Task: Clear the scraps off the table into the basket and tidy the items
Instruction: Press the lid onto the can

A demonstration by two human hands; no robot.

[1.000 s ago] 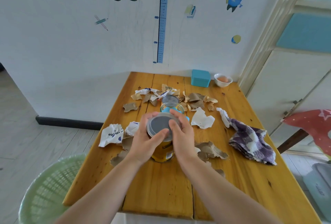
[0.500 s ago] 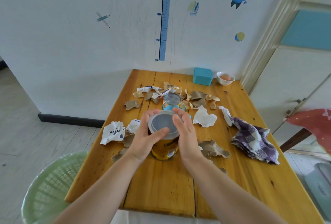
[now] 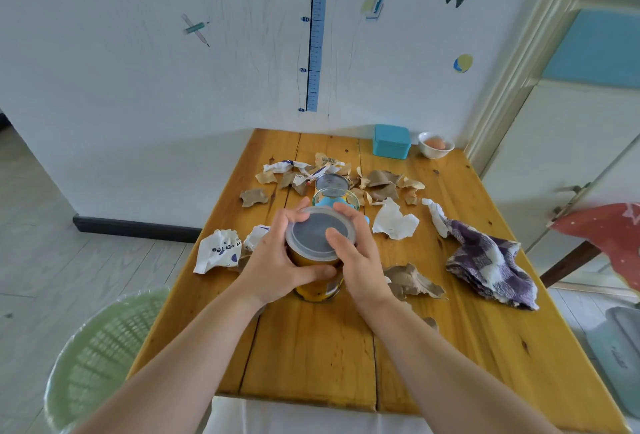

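A yellow can [image 3: 317,286] with a clear plastic lid [image 3: 313,236] stands at the middle of the wooden table [image 3: 311,357]. My left hand [image 3: 277,260] grips the can's side, thumb across its front. My right hand [image 3: 360,253] holds the lid's right rim, thumb on top. Torn brown and white paper scraps [image 3: 381,184] lie behind the can, a crumpled white paper [image 3: 218,251] lies to its left, and a brown scrap [image 3: 412,281] to its right. A green basket [image 3: 100,361] sits on the floor at the table's near left corner.
A glass jar with something blue inside [image 3: 334,198] and a second lidded can [image 3: 331,182] stand right behind the yellow can. A purple checked cloth [image 3: 491,260] lies to the right. A teal box [image 3: 391,141] and a small bowl holding an egg [image 3: 435,145] sit at the far edge.
My left thumb has dropped from the lid onto the can's front. My right thumb now rests on top of the lid. The can stays in the same spot.
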